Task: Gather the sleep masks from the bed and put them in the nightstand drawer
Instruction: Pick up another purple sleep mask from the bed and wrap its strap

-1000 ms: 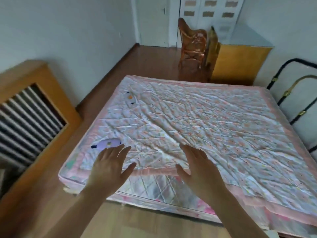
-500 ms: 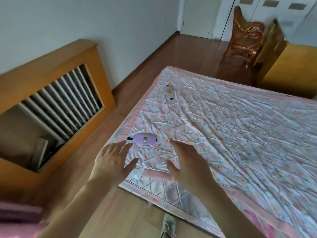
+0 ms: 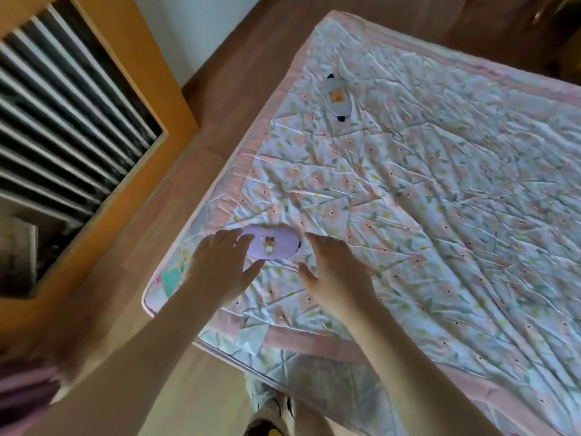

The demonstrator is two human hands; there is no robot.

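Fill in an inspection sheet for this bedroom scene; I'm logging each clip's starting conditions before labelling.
Surface: bed covered by a wrinkled floral quilt with pink border.
Job's things: purple sleep mask flat near the bed's corner; pale blue sleep mask farther up the same side. No nightstand drawer in view.
Clutter: nothing seen on the quilt besides the masks.
Grippers: left hand open, fingertips at the purple mask's edge; right hand open, empty, beside it.
Cables: nothing seen.
Surroundings: wooden slatted cabinet to the left, wood floor, white wall.
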